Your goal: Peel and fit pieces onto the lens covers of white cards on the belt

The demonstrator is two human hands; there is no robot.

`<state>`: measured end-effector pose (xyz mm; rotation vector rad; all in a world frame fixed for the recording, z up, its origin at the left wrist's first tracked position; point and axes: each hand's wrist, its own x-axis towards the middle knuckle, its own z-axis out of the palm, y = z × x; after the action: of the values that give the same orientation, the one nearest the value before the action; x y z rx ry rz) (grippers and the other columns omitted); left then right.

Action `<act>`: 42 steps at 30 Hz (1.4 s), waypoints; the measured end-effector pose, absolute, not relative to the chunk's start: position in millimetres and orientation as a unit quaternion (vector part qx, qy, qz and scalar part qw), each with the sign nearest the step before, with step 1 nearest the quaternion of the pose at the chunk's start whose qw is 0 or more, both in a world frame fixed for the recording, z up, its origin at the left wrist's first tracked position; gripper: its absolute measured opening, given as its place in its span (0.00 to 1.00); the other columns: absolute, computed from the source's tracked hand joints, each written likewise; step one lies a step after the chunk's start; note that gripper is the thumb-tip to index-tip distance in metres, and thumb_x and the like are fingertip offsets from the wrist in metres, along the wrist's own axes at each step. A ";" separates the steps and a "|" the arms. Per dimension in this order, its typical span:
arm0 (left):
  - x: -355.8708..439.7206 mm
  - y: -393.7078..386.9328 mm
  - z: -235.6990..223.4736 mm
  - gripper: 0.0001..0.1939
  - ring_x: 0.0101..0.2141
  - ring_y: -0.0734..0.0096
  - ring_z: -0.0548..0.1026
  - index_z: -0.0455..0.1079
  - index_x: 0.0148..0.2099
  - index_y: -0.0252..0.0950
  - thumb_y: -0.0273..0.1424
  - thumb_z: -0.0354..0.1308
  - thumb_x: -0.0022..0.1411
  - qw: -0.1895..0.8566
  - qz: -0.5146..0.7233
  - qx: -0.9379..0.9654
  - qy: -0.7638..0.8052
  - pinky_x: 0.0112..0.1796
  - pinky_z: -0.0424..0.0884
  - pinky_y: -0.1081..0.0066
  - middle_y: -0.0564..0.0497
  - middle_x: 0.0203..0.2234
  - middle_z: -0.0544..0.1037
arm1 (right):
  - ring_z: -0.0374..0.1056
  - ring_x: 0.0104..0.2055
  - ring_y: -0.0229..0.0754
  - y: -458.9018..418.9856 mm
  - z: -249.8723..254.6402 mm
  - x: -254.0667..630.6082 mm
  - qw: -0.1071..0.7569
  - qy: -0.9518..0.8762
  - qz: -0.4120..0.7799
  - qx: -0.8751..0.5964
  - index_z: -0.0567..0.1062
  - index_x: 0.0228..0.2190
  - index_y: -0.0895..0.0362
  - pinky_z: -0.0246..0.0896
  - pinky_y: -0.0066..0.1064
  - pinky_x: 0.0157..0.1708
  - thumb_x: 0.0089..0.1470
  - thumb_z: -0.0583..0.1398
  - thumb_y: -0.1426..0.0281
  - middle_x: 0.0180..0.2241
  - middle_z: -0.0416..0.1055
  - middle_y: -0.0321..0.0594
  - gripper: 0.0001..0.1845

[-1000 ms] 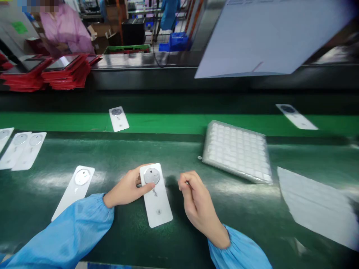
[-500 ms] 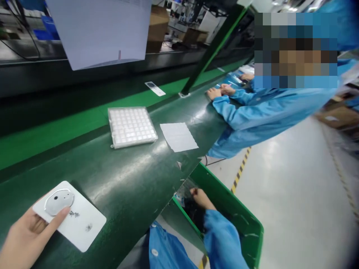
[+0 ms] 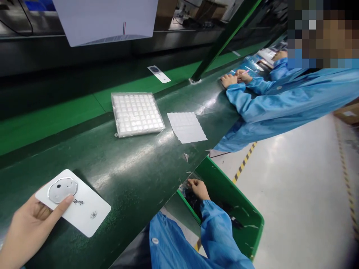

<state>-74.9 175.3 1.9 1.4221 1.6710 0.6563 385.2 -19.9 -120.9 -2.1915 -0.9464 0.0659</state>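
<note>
Left of and nearer than the tray (image 3: 141,132), a white panel (image 3: 84,210) is clamped in the left hand (image 3: 30,228); nearer and to the tray's right, the right hand (image 3: 199,189) is bunched over a green bin (image 3: 254,231), whether on anything I cannot tell.

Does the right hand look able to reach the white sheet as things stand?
Probably yes: the right hand is at the green bin by the bench edge and would likely need to lift over that edge, but the white sheet lies uncovered on the bench, with just a small scrap in between.
</note>
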 end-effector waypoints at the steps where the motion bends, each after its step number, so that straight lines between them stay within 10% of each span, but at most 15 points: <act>1: -72.6 175.2 5.0 0.29 0.46 0.47 0.84 0.77 0.49 0.44 0.52 0.73 0.48 0.452 0.259 0.539 0.662 0.48 0.84 0.54 0.52 0.44 0.86 | 0.74 0.45 0.45 -19.1 -123.5 386.0 0.370 -0.365 0.012 -0.854 0.75 0.51 0.57 0.75 0.40 0.44 0.67 0.62 0.61 0.49 0.74 0.44 0.16; 7: -66.3 174.1 16.7 0.38 0.45 0.43 0.84 0.72 0.50 0.38 0.53 0.77 0.43 0.568 0.281 0.488 0.601 0.47 0.85 0.54 0.43 0.45 0.85 | 0.67 0.23 0.42 -14.0 -100.9 396.1 0.434 -0.331 -0.100 -0.832 0.75 0.29 0.58 0.64 0.35 0.25 0.59 0.61 0.55 0.24 0.72 0.39 0.19; 12: -73.2 169.9 8.5 0.36 0.49 0.48 0.82 0.66 0.60 0.36 0.47 0.72 0.57 0.603 0.280 0.521 0.535 0.49 0.83 0.54 0.41 0.51 0.82 | 0.74 0.30 0.48 26.5 -33.2 353.7 0.496 -0.406 -0.100 -0.761 0.79 0.36 0.57 0.70 0.39 0.32 0.57 0.64 0.59 0.31 0.77 0.44 0.13; 16: -76.9 166.6 3.3 0.33 0.50 0.48 0.82 0.65 0.61 0.35 0.45 0.69 0.62 0.612 0.277 0.537 0.510 0.50 0.82 0.53 0.40 0.53 0.81 | 0.76 0.35 0.45 99.2 -4.6 271.8 0.328 -0.707 0.051 -0.625 0.77 0.52 0.55 0.71 0.35 0.35 0.67 0.57 0.64 0.37 0.79 0.44 0.16; 24: -77.4 162.0 0.1 0.30 0.48 0.53 0.82 0.62 0.66 0.37 0.43 0.62 0.68 0.579 0.276 0.597 0.482 0.46 0.81 0.57 0.44 0.51 0.81 | 0.76 0.32 0.49 197.8 -23.3 195.7 0.100 -0.752 -0.046 -0.650 0.66 0.63 0.68 0.62 0.33 0.23 0.70 0.48 0.72 0.39 0.77 0.55 0.25; 42: -76.2 162.8 -8.6 0.31 0.49 0.56 0.81 0.63 0.67 0.37 0.35 0.65 0.66 0.579 0.310 0.610 0.443 0.48 0.79 0.60 0.44 0.53 0.80 | 0.70 0.48 0.52 71.6 -15.6 190.7 0.164 -0.869 0.113 -0.453 0.72 0.58 0.60 0.69 0.42 0.43 0.70 0.55 0.69 0.48 0.73 0.53 0.18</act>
<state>-76.2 162.8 -8.6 1.4277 1.0357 0.7257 190.7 71.6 -15.6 -1.2901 -2.4783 0.3211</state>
